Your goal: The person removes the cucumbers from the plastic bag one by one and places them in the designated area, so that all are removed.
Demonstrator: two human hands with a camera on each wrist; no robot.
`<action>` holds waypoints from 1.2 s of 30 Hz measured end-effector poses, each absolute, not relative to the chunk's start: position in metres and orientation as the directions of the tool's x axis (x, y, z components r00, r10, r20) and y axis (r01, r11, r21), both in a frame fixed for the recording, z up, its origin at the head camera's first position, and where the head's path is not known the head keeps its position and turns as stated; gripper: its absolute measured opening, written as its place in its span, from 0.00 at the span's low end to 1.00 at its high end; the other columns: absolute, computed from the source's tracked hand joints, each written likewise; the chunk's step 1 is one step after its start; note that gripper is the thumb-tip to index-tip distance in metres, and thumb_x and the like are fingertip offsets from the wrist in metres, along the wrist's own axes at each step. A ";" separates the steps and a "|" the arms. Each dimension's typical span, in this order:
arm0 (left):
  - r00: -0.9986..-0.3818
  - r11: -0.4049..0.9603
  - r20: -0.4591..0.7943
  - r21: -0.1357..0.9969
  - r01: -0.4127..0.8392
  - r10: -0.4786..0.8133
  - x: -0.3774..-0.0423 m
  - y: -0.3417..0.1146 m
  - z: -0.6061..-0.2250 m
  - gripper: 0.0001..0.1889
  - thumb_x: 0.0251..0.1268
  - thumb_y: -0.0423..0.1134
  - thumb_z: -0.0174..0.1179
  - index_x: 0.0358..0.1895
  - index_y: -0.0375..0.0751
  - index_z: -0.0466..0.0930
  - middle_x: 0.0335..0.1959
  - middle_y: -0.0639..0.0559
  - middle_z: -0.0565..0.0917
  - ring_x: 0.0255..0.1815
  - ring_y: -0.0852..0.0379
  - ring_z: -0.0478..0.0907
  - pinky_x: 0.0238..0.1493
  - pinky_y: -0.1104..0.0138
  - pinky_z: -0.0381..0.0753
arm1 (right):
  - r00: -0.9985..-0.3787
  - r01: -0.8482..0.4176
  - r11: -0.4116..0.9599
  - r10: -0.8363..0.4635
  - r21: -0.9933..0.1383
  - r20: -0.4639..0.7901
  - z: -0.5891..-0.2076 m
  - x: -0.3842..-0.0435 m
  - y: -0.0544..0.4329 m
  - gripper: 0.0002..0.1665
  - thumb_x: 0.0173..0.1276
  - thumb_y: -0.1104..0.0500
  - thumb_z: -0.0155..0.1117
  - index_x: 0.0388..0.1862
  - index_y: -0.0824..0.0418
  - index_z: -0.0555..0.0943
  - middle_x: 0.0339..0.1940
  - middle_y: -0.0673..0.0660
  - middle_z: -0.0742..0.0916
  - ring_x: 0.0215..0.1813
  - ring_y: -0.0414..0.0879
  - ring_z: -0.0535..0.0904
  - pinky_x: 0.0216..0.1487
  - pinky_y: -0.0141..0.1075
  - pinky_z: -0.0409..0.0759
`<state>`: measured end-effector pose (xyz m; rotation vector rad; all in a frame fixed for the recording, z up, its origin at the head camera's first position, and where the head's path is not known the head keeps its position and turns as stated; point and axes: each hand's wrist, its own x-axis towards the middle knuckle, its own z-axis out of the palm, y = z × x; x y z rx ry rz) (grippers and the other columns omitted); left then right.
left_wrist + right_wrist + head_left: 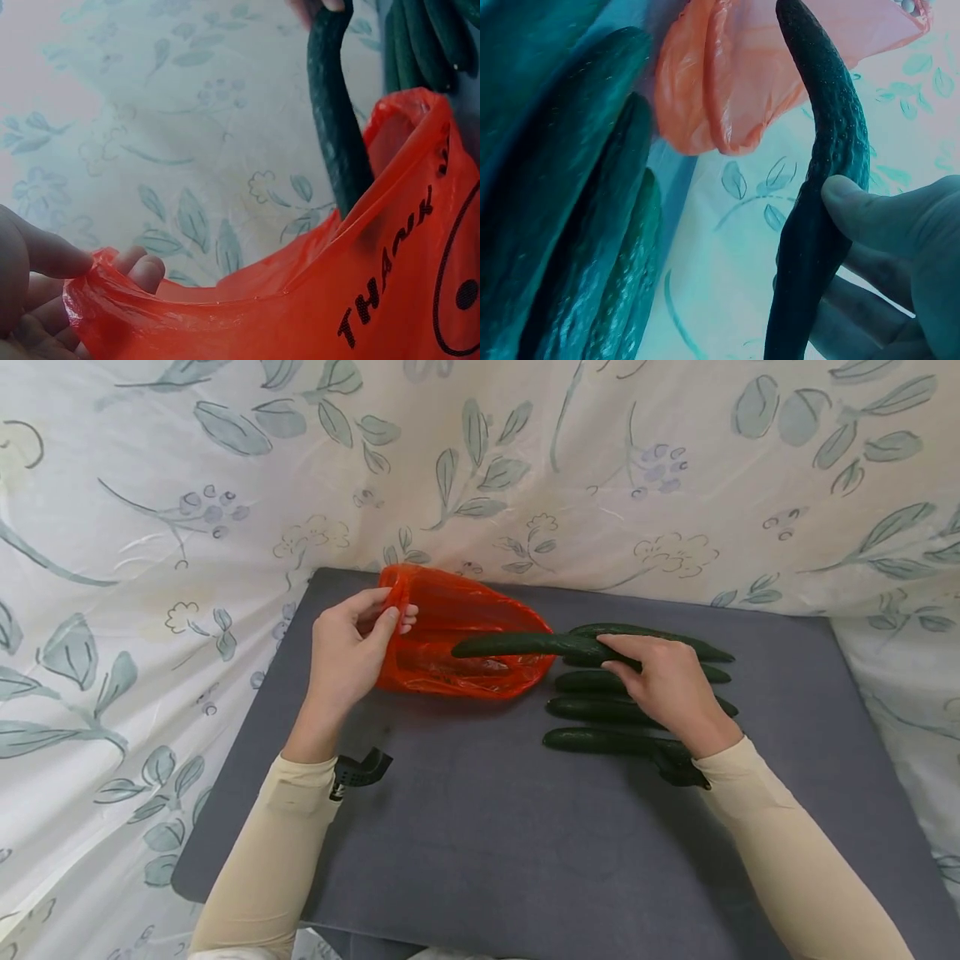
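My left hand (350, 642) pinches the rim of a red plastic bag (465, 597) between thumb and fingers, its mouth spread wide. Black lettering shows on the bag's side in the left wrist view. My right hand (670, 683) grips a long dark green cucumber (510, 645) near one end, thumb on one side and fingers on the other. The cucumber's free end points left over the bag's opening; in the left wrist view its tip is hidden behind the bag's rim. Several more cucumbers (596, 740) lie side by side under and around my right hand.
A dark grey table (480, 827) carries everything. White sheeting with a leaf pattern (570, 485) hangs behind and beside it. Black wrist mounts (363, 768) stick out from both sleeves, the right one overlapping the nearest cucumber.
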<state>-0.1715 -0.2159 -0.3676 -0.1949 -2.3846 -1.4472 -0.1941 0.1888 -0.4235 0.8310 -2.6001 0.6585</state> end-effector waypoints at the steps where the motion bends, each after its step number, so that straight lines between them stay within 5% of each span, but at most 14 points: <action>1: -0.932 0.473 0.358 0.833 0.289 -0.061 -0.171 -0.216 -0.368 0.15 0.82 0.33 0.63 0.64 0.32 0.86 0.47 0.44 0.93 0.44 0.52 0.92 0.60 0.60 0.87 | -0.776 -0.607 0.726 -0.453 -0.323 0.439 -0.424 -0.191 0.192 0.28 0.68 0.67 0.80 0.67 0.61 0.88 0.58 0.61 0.91 0.46 0.58 0.91 0.40 0.53 0.88; 10: -0.932 0.488 0.357 0.825 0.285 -0.060 -0.171 -0.217 -0.367 0.16 0.83 0.34 0.62 0.65 0.32 0.85 0.48 0.43 0.92 0.46 0.50 0.92 0.60 0.61 0.87 | -0.770 -0.595 0.745 -0.422 -0.301 0.478 -0.427 -0.162 0.219 0.31 0.65 0.68 0.82 0.67 0.59 0.88 0.57 0.62 0.92 0.35 0.54 0.90 0.32 0.49 0.85; 15: -0.929 0.497 0.363 0.819 0.286 -0.065 -0.170 -0.218 -0.367 0.16 0.82 0.33 0.62 0.65 0.31 0.86 0.48 0.43 0.92 0.45 0.50 0.92 0.60 0.60 0.87 | -0.749 -0.602 0.751 -0.413 -0.273 0.517 -0.429 -0.145 0.238 0.33 0.60 0.69 0.84 0.66 0.59 0.88 0.54 0.62 0.92 0.40 0.58 0.91 0.34 0.56 0.87; 19: -0.932 0.479 0.359 0.829 0.289 -0.059 -0.171 -0.217 -0.368 0.15 0.82 0.32 0.63 0.64 0.31 0.86 0.47 0.43 0.92 0.45 0.50 0.92 0.59 0.61 0.88 | -0.729 -0.611 0.756 -0.420 -0.237 0.541 -0.431 -0.131 0.253 0.24 0.80 0.47 0.69 0.66 0.58 0.88 0.53 0.61 0.93 0.39 0.56 0.91 0.32 0.53 0.84; 22: -0.929 0.487 0.367 0.822 0.295 -0.055 -0.172 -0.217 -0.369 0.15 0.82 0.33 0.63 0.64 0.31 0.86 0.47 0.43 0.93 0.45 0.50 0.92 0.59 0.62 0.88 | -0.728 -0.605 0.765 -0.416 -0.223 0.546 -0.433 -0.122 0.262 0.38 0.86 0.31 0.47 0.67 0.58 0.88 0.53 0.61 0.93 0.39 0.55 0.91 0.32 0.52 0.84; 36: -0.921 0.485 0.386 0.816 0.313 -0.055 -0.173 -0.218 -0.365 0.15 0.82 0.33 0.62 0.64 0.31 0.86 0.47 0.44 0.93 0.44 0.51 0.92 0.58 0.63 0.88 | -0.743 -0.605 0.765 -0.444 -0.219 0.501 -0.455 -0.091 0.294 0.44 0.85 0.26 0.42 0.64 0.57 0.90 0.49 0.57 0.94 0.35 0.52 0.90 0.25 0.31 0.78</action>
